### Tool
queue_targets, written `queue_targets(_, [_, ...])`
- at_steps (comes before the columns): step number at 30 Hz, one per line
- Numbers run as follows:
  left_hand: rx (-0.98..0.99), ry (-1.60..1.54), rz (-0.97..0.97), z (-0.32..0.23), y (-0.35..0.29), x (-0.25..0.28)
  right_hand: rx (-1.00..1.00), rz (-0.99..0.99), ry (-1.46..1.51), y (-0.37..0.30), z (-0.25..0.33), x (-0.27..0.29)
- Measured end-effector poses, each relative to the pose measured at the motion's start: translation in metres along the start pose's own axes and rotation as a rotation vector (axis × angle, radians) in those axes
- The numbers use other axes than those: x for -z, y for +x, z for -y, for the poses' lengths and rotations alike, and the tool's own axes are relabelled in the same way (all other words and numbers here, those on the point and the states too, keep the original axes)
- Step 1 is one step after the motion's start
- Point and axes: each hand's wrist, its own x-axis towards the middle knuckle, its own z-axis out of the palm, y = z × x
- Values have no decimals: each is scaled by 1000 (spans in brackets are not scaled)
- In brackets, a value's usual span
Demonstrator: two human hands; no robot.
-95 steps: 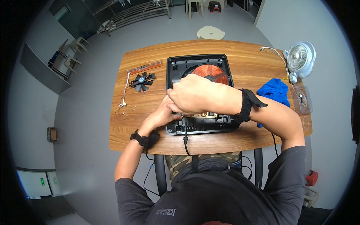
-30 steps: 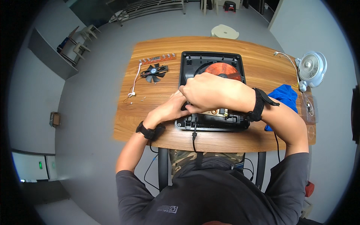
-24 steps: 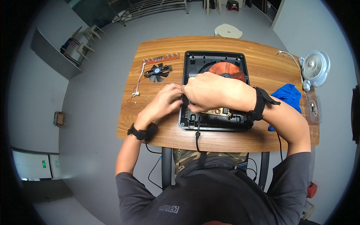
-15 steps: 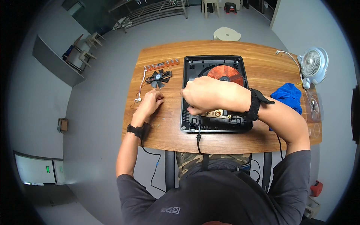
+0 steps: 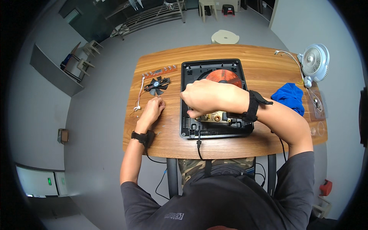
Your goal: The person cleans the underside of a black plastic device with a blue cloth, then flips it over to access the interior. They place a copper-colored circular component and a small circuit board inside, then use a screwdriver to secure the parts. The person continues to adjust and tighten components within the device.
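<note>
An opened black induction cooker base (image 5: 184,128) lies on the wooden table, with a round copper coil (image 5: 226,76) and a circuit board (image 5: 218,118) inside. My right hand (image 5: 203,95) reaches across the base's left side, fingers curled down and closed; whatever they grip is hidden beneath the hand. On the table to the left, my left hand (image 5: 153,109) rests with its fingers drawn together, and anything in them is too small to make out. Just beyond it lies a black cooling fan (image 5: 156,85). Small screws (image 5: 164,126) are scattered near my left wrist.
An orange button board (image 5: 160,71) with a white cable sits at the far left of the table (image 5: 264,61). To the right are a blue cloth (image 5: 288,99), a small white desk fan (image 5: 314,63) and a clear plastic tray (image 5: 317,107). A black power cord (image 5: 199,147) hangs over the near edge.
The whole view has shifted slightly. My left hand has edged a little right toward the cooker base, its fingers closer together. My right hand stays over the base's left side.
</note>
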Motion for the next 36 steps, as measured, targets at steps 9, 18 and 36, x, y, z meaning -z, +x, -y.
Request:
queue_targets(9, [66,93,27,-7,-5,-2,-52,44,-35,0,14,5])
queue_targets(18, [122,-64,-36,-27,-8,13,-38,-13,-43,-12,4,9])
queue_targets(36, [-147,-334,63,-107,7,10,-153,-356,176,-61,-45,23])
